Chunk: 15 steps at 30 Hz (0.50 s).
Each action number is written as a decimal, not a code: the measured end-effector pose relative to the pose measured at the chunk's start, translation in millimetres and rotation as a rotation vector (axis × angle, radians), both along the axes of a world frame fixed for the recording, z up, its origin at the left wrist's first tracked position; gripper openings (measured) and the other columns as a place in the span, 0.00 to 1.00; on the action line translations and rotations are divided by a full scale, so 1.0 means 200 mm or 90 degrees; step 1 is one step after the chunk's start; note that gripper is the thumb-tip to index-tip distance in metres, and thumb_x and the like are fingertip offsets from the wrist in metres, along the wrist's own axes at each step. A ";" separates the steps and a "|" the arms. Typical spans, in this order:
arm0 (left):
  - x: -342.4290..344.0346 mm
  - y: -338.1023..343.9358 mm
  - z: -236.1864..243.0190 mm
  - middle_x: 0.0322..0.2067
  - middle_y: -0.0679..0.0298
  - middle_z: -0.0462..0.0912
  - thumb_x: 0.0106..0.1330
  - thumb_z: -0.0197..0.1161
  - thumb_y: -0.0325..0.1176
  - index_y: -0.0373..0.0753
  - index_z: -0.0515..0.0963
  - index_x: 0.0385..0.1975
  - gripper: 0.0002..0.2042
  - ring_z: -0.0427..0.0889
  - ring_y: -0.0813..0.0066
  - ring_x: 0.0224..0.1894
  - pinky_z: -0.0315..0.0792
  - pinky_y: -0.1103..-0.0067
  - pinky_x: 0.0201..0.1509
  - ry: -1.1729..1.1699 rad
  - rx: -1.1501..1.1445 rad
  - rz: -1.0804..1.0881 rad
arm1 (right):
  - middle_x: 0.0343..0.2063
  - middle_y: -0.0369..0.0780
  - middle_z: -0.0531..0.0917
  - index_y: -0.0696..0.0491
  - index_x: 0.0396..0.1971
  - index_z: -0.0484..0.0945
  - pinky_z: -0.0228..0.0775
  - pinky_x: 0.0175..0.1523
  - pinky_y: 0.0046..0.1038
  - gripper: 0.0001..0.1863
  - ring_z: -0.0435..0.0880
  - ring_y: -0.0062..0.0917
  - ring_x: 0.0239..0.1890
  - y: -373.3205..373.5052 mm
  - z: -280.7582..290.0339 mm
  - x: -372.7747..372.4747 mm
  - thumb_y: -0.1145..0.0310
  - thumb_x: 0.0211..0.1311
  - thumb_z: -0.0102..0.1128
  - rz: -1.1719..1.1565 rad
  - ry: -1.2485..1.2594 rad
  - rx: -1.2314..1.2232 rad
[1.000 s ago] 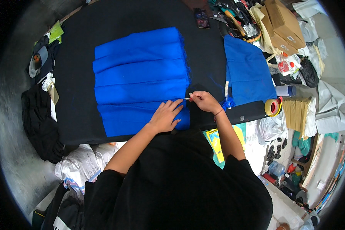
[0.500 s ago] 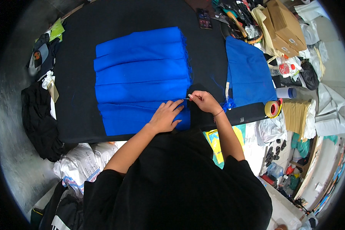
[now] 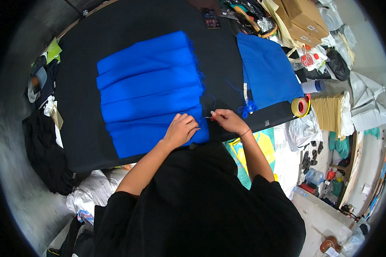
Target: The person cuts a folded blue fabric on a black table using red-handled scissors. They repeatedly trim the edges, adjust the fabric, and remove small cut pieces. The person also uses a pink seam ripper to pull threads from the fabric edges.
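A bright blue fabric (image 3: 148, 77) with several crosswise folds lies on the black-covered table (image 3: 81, 107); its right edge is frayed. My left hand (image 3: 181, 129) rests on its near right part, fingers curled together and gripping the cloth. Just past the right edge, my right hand (image 3: 230, 121) is closed in a pinch on a small, thin tool (image 3: 208, 117), apparently a seam ripper. A metal shaft and a bit of red show; the fingers hide the rest. The tool's tip points left, at the fabric edge by my left fingers.
Another blue cloth piece (image 3: 270, 70) lies to the right, with a tangle of blue thread (image 3: 248, 109) beside it. Tape rolls (image 3: 299, 107) sit at the table's right edge. A phone (image 3: 210, 18), cardboard boxes (image 3: 304, 21) and a black garment (image 3: 45, 150) stand around the edges.
My left fingers have gone from lying spread on the fabric to curled together. My right hand and the tool sit slightly lower beside the edge. The whole view has turned a little.
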State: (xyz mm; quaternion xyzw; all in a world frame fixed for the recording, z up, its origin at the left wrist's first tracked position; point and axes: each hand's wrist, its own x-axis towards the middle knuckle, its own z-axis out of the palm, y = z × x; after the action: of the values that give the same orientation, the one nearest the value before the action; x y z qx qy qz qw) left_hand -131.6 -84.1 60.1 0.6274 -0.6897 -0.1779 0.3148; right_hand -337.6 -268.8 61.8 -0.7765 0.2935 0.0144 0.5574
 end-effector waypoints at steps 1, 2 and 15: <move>0.00 0.00 -0.01 0.42 0.64 0.84 0.64 0.73 0.31 0.40 0.85 0.35 0.05 0.81 0.62 0.45 0.69 0.67 0.50 0.000 0.000 -0.008 | 0.20 0.37 0.76 0.58 0.34 0.84 0.67 0.34 0.28 0.24 0.73 0.20 0.25 0.01 -0.01 -0.01 0.53 0.84 0.53 0.002 -0.003 -0.002; 0.00 0.01 -0.01 0.43 0.64 0.85 0.64 0.73 0.31 0.41 0.85 0.35 0.05 0.81 0.63 0.45 0.69 0.67 0.50 -0.002 0.000 -0.016 | 0.18 0.34 0.73 0.57 0.34 0.83 0.65 0.32 0.26 0.24 0.71 0.17 0.24 0.02 -0.01 -0.01 0.53 0.84 0.53 0.005 -0.007 -0.003; -0.02 0.05 -0.01 0.53 0.63 0.85 0.65 0.73 0.32 0.43 0.86 0.37 0.04 0.83 0.63 0.48 0.72 0.67 0.50 0.009 0.000 -0.005 | 0.26 0.49 0.82 0.59 0.36 0.84 0.72 0.39 0.37 0.24 0.81 0.37 0.28 0.05 -0.04 0.08 0.52 0.82 0.53 0.033 -0.013 0.008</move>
State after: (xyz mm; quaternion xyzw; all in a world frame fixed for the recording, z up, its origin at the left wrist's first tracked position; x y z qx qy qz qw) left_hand -135.3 -74.4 58.4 0.6236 -0.6896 -0.1835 0.3191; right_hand -322.2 -258.2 54.0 -0.7805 0.2672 0.0227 0.5648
